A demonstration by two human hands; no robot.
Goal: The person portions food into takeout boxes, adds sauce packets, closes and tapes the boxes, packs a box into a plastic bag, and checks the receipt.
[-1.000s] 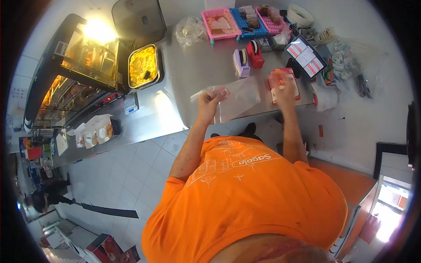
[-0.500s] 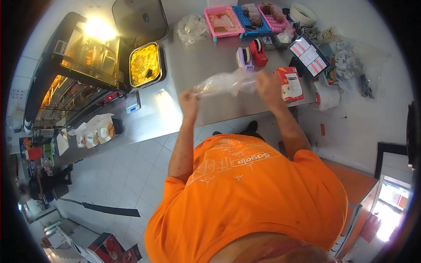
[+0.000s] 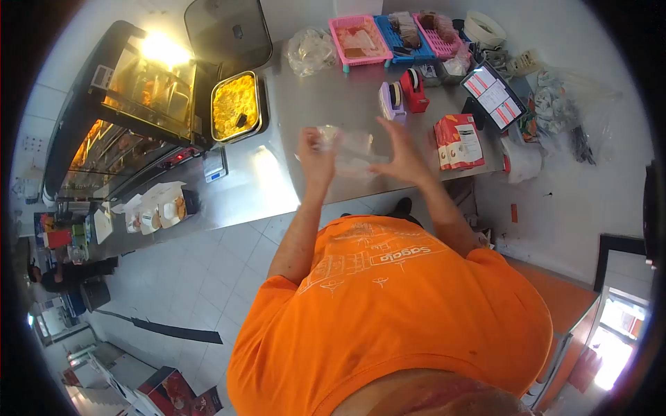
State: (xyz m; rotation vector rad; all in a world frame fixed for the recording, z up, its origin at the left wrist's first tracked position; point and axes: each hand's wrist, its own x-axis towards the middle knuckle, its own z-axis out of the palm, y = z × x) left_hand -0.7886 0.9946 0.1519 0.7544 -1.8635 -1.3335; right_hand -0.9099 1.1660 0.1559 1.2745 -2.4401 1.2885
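A clear plastic bag [image 3: 355,145] is stretched low over the steel counter, between my two hands. My left hand [image 3: 317,154] is closed on the bag's left end. At the other side, my right hand [image 3: 404,156] has its thumb and fingers spread apart; its thumb is near the bag's right end, and whether it touches is unclear. Beyond my right hand stand a lilac tape dispenser [image 3: 393,104] and a red tape dispenser [image 3: 414,91]. A red and white box [image 3: 459,142] lies to the right of that hand.
A steel pan of yellow food [image 3: 234,104] sits left of the counter [image 3: 298,97], beside a lit display case [image 3: 139,104]. Pink basket [image 3: 359,40], blue basket [image 3: 402,41] and tablet [image 3: 494,93] line the back. A small scale [image 3: 215,165] and open cartons [image 3: 161,208] are leftward. Another person [image 3: 69,274] stands far left.
Both hands have come down and nearer to my body with the bag. My right hand has opened and separated from the bag's end. The view has shifted slightly.
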